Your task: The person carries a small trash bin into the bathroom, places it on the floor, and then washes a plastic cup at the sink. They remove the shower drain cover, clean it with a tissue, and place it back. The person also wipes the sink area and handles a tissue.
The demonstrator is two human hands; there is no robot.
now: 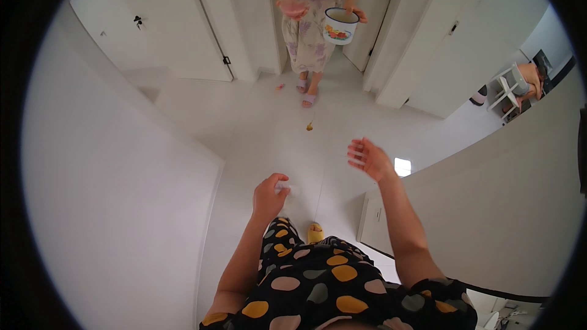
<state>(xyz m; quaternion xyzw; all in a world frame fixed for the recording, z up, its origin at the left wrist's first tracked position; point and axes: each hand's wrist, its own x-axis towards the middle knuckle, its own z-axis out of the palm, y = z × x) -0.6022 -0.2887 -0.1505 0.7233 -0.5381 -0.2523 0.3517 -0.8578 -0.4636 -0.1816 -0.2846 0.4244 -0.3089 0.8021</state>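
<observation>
Near the lower middle, my left hand [270,196] is curled around a clear, thin transparent item [290,191], too faint to name. My right hand [368,158] is raised further forward with its fingers apart and nothing in it. On the floor ahead lie a small yellow flower [309,126] with a thin stem and a small pink item [280,86]. Another person in a floral dress [306,32] stands facing me, holding a transparent container with pink contents [294,8] and a white enamel pot [340,27] with a dark rim and printed flowers.
White walls [137,160] rise at the left, with a white door [169,23] beyond. A pale panel or cabinet [486,201] curves along the right. Further right, a person [531,80] sits on a white chair [504,87] beside a dark and pink object [479,96].
</observation>
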